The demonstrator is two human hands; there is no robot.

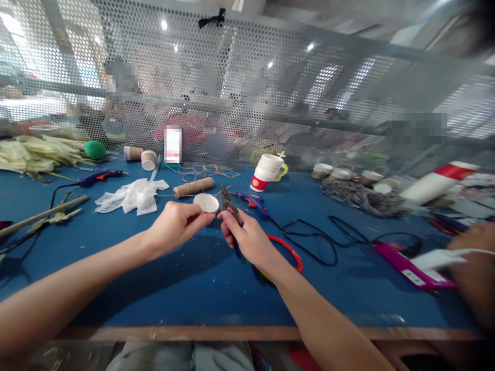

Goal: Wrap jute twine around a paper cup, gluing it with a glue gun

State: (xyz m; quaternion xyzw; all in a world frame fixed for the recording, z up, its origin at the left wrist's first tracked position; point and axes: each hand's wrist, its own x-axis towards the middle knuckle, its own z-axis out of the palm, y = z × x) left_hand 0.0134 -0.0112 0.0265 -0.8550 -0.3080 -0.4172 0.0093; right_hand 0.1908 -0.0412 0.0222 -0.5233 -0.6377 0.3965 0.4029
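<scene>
My left hand [180, 222] pinches a small white paper cup [206, 202] by its near side, its open mouth facing up toward me. Just right of the cup, my right hand [247, 234] is wrapped around a pair of pliers [229, 203], jaws pointing up and away. The pliers are close to the cup's rim; I cannot tell whether they touch it. Behind the cup lies a roll of brown twine [194, 187]. A blue glue gun [253, 202] rests beyond the pliers. Under my right wrist a red ring-shaped handle [288, 250] is partly hidden.
Stacked paper cups [265, 172] stand at the back. White mesh fabric [135, 197] and another glue gun [101, 175] lie left. Twine-wrapped cups [371, 178], grey cord [359, 198], a black cable [309, 234] and a purple power strip [413, 268] occupy the right, near another person's arm [474, 268].
</scene>
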